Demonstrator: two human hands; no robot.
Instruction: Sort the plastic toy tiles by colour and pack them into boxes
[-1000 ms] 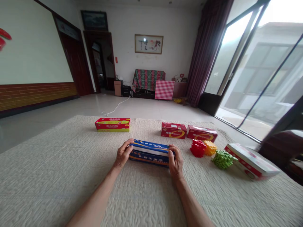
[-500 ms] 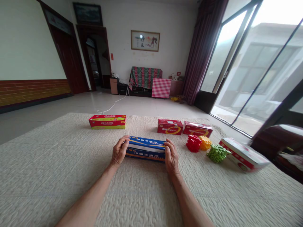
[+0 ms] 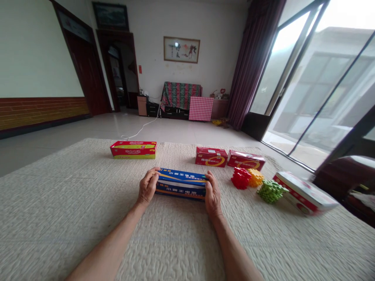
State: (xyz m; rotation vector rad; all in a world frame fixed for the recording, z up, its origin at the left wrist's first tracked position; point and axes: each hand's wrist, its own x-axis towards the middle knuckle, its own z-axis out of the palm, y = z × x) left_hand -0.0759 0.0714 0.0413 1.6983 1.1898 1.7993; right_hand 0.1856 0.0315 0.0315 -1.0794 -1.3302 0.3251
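Observation:
A long blue cardboard battery box [image 3: 181, 185] with white lettering lies crosswise on the cream quilted cover. My left hand [image 3: 148, 185] grips its left end, thumb on the near side and fingers curled over the top edge. At the right end, my right hand [image 3: 212, 193] is closed round the box in the same way. A narrow pale strip shows between the top panel and the front panel. The underside of the box and its far side are hidden.
A red and yellow-green box [image 3: 133, 150] stands far left on the quilted cover [image 3: 73, 203]. Beyond my right hand are two dark red boxes [image 3: 211, 157], red [image 3: 240, 178], yellow [image 3: 255, 178] and green [image 3: 271, 191] knobbly blocks, and a white-and-red box [image 3: 306, 193].
The pale strip along the front of the blue box has become narrower as its top panel tilts down slightly. Both hands keep their hold; the view has shifted a little.

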